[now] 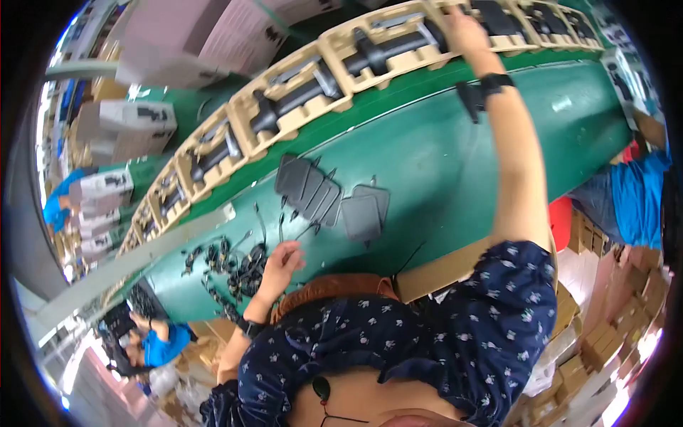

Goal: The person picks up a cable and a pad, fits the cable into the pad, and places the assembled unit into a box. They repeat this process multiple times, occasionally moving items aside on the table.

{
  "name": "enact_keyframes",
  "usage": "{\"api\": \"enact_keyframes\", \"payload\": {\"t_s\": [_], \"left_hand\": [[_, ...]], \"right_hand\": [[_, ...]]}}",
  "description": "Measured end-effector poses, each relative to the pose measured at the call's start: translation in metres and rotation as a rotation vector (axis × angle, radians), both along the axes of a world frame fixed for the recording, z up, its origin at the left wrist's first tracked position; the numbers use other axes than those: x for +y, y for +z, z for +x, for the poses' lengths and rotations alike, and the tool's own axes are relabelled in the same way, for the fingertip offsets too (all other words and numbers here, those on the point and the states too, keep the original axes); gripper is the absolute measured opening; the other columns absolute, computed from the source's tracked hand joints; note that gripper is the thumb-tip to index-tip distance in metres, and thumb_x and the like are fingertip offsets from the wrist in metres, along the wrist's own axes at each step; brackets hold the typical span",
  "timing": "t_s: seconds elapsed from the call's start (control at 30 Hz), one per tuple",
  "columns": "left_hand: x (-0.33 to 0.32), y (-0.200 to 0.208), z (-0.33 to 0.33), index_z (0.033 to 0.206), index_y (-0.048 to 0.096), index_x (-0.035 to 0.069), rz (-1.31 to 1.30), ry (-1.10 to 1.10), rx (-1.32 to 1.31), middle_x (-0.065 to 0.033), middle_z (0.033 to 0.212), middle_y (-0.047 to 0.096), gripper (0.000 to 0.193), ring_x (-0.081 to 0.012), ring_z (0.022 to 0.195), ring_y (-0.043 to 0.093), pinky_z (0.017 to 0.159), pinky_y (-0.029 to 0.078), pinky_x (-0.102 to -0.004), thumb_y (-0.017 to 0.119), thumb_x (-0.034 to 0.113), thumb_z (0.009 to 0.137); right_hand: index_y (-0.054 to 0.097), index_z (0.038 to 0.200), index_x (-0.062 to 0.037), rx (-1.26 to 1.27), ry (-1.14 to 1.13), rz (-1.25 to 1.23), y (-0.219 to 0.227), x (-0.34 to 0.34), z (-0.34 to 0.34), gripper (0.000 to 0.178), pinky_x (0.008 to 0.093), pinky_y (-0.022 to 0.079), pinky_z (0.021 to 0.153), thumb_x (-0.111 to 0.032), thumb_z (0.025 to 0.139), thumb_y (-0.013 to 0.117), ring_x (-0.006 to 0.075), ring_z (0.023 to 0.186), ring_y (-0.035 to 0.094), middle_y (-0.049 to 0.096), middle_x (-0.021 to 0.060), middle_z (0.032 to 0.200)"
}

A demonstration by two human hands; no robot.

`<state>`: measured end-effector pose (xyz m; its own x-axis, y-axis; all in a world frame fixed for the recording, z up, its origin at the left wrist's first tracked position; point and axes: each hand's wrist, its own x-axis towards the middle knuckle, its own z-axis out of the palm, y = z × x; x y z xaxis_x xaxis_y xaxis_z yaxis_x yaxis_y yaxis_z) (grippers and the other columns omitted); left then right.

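Most of the view is taken up by a green worktop, with a curved-looking row of tan moulded trays lined up along its far side (the bend could just be the fisheye). Past the trays, a big pale carton can be seen at upper left. Chunky black parts are sitting in the tray compartments. Around the middle of the worktop, some flat dark-grey pieces have been laid out: a fanned, overlapping bunch, then a smaller overlapping group just to the right of it. A messy heap of black cables is piled on the near left, with a few loose ends stretched toward the flat pieces.

As for the hands, the right hand is stretched right over to one of the trays, its fingers at the compartment; whether anything is gripped there can't be told. The left hand is held half open by the cable heap, fingers loosely curled. A black angular piece shows just beside the right wrist, and a dark wristband is worn there.
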<state>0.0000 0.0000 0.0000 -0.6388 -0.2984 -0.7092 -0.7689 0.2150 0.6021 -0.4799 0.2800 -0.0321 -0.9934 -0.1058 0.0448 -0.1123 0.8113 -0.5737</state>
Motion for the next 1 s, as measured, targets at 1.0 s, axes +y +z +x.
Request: {"api": "enact_keyframes", "payload": {"t_s": [1.0], "left_hand": [[-0.006, -0.080, 0.064, 0.101, 0.057, 0.003, -0.199, 0.387, 0.127, -0.0041, 0.080, 0.061, 0.017, -0.0097, 0.065, 0.057, 0.057, 0.045, -0.0218, 0.049, 0.003, 0.086]], "right_hand": [[0.059, 0.099, -0.0138, 0.176, -0.083, 0.450, -0.067, 0.105, -0.087, 0.029, 0.0444, 0.046, 0.080, -0.035, 0.086, 0.043, 0.0340, 0.098, 0.058, 0.062, 0.0160, 0.100]]}}
